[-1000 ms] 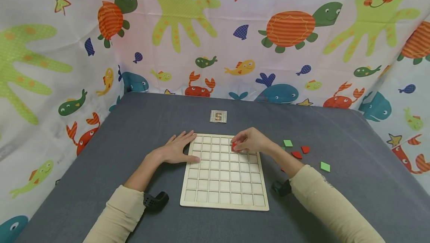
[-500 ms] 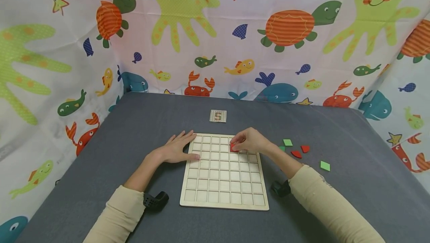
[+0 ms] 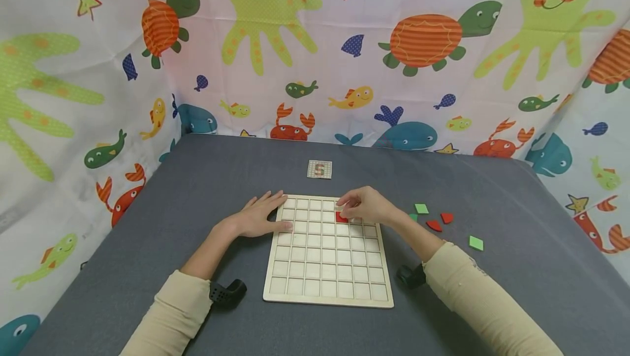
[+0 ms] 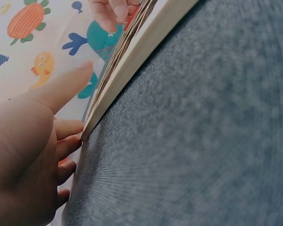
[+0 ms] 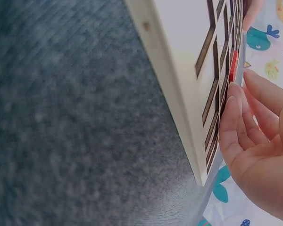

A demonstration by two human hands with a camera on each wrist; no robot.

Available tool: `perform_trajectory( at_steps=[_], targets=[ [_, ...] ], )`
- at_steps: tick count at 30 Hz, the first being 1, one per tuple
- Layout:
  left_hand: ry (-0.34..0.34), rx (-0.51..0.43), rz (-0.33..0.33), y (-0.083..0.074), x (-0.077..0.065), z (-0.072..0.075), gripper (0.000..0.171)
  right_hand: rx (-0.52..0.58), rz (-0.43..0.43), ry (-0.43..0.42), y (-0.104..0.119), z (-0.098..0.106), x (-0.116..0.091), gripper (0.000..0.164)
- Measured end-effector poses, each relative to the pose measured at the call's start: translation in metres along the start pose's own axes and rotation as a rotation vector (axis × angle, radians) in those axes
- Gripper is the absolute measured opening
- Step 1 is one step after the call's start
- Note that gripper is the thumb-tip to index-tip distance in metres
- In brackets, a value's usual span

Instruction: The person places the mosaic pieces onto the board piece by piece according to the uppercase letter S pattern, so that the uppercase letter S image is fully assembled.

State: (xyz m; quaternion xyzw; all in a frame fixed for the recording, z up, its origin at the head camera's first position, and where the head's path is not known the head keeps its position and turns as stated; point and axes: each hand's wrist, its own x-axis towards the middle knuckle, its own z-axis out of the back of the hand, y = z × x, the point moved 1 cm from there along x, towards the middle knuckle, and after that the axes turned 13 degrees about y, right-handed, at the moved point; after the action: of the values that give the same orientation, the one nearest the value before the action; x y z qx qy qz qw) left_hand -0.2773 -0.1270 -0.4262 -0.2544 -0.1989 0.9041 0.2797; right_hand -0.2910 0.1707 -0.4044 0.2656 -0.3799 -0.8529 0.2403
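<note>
Red tile [image 3: 339, 218] settled flatter on board [image 3: 328, 257], right hand [image 3: 368, 206] loosely bent over it, left hand [image 3: 257, 219] spread

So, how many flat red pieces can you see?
3. One red piece is on the pale wooden grid board by the right hand; a red wedge and a third red piece lie on the grey tabletop right of the board. Some may hide under the right forearm.

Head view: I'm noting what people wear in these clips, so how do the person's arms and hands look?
The left sleeve and right sleeve are long, beige and creased. A black device shows near each sleeve's end. The left hand and right hand are ungloved.
</note>
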Motion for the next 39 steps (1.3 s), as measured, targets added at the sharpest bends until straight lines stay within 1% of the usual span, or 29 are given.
perform_trajectory(
  at_steps=[6, 10, 14, 18, 21, 30, 39],
  targets=[
    [-0.015, -0.021, -0.027, 0.002, -0.001, 0.001, 0.085, 0.046, -0.018, -0.007, 0.001, 0.002, 0.000, 0.024],
    [-0.013, -0.022, -0.032, 0.002, -0.001, 0.002, 0.083, 0.143, -0.037, -0.012, -0.002, 0.009, -0.002, 0.029],
    [-0.003, -0.028, -0.027, 0.002, -0.002, 0.003, 0.078, 0.272, -0.045, -0.007, -0.008, 0.019, -0.007, 0.040],
    [-0.006, -0.027, -0.031, 0.002, -0.002, 0.003, 0.080, 0.362, -0.056, -0.031, -0.012, 0.031, -0.015, 0.051],
    [-0.007, -0.024, -0.030, 0.001, -0.001, 0.003, 0.081, 0.408, -0.068, -0.062, -0.014, 0.039, -0.021, 0.057],
    [-0.002, -0.034, -0.023, 0.000, -0.002, 0.002, 0.079, 0.462, -0.062, -0.093, -0.025, 0.058, -0.041, 0.062],
    [-0.003, -0.031, -0.021, -0.001, -0.001, 0.001, 0.079, 0.447, -0.078, -0.102, -0.041, 0.071, -0.061, 0.068]
  ],
)
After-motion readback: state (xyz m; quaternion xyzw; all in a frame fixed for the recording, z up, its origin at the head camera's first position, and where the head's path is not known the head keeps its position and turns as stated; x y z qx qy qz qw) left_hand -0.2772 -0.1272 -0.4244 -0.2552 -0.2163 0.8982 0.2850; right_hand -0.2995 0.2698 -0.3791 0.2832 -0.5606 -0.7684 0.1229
